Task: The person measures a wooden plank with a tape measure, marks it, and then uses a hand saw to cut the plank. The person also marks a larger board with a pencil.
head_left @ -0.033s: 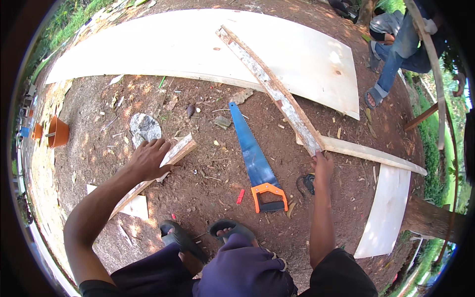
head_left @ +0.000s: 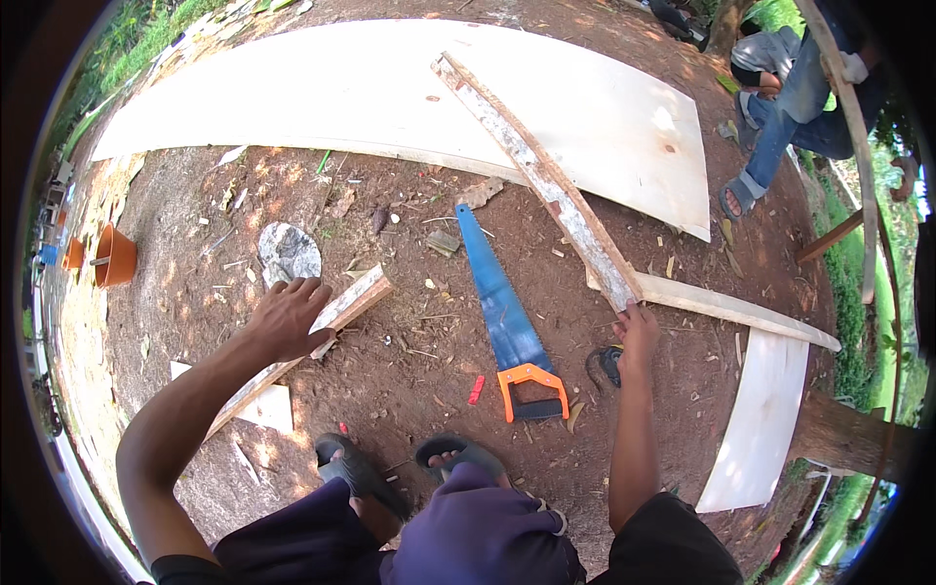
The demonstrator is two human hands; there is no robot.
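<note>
My left hand (head_left: 292, 317) grips a short wooden board (head_left: 357, 295) lying diagonally at the left, over a pale offcut (head_left: 276, 417) and beside a grey rock (head_left: 290, 252). Fingertips of my right hand (head_left: 636, 327) are closed on the near end of a long, bark-streaked board (head_left: 541, 175), whose far end lies over a big plywood sheet (head_left: 322, 83). That near end meets another pale timber (head_left: 721, 302). Between my hands, a handsaw (head_left: 499, 302) with orange handle lies on the dirt. A dark coiled object (head_left: 609, 366), too unclear to name, is beside my right wrist.
Another person (head_left: 785, 127) crouches at the top right near an upright pole (head_left: 856, 127). A narrow plywood panel (head_left: 751, 429) and a log (head_left: 838, 434) lie at right. Orange pots (head_left: 115, 258) stand at far left. My sandalled feet and a small red object (head_left: 477, 390) are below.
The view has shifted very slightly, with things appearing a little lower. My left forearm is a little farther left; both hands keep their hold on the boards.
</note>
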